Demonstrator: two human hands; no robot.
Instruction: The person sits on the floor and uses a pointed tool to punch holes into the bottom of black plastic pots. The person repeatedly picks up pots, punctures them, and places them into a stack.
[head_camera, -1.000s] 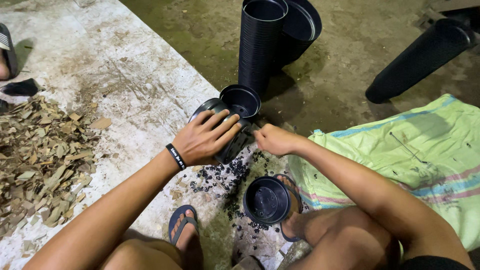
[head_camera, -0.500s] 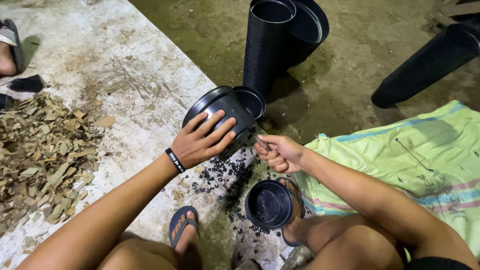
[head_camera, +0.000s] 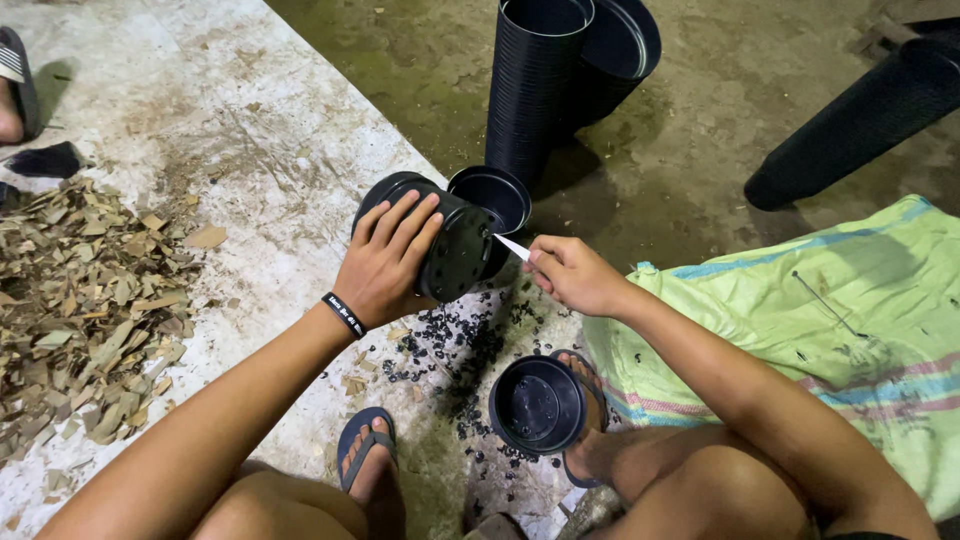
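Left hand: you are gripping a black round plastic nursery pot (head_camera: 440, 240) with your left hand (head_camera: 385, 262), fingers spread over its side wall, thumb hidden behind it; a black band is sitting on that wrist.
Held pot: it is lying tilted on its side above the concrete, its perforated base facing your right hand.
Right hand: your right hand (head_camera: 572, 275) is closing in a pinch around a thin pale pointed tool (head_camera: 512, 247), fingers curled tight on the handle end.
Tool tip: the point is meeting the base of the held pot near its rim; whether it is going into a hole, you cannot tell from this view.
Behind the pot: a second open black plastic pot (head_camera: 492, 197) is standing upright just beside the held one, touching or nearly touching it.
Stacks: a tall column of nested black pots (head_camera: 530, 90) is rising behind that, and another long stack (head_camera: 850, 125) is lying on the dirt floor well to your right.
Below: a single black pot (head_camera: 537, 405) is resting mouth-up by your right foot, between your knees.
Floor: small black plastic bits (head_camera: 450, 345) are scattering over the pale concrete slab (head_camera: 230, 150) under the held pot.
Sides: a heap of dry brown leaves (head_camera: 80, 300) is lying to your left; a green woven sack (head_camera: 830, 320) is spreading under your right arm.
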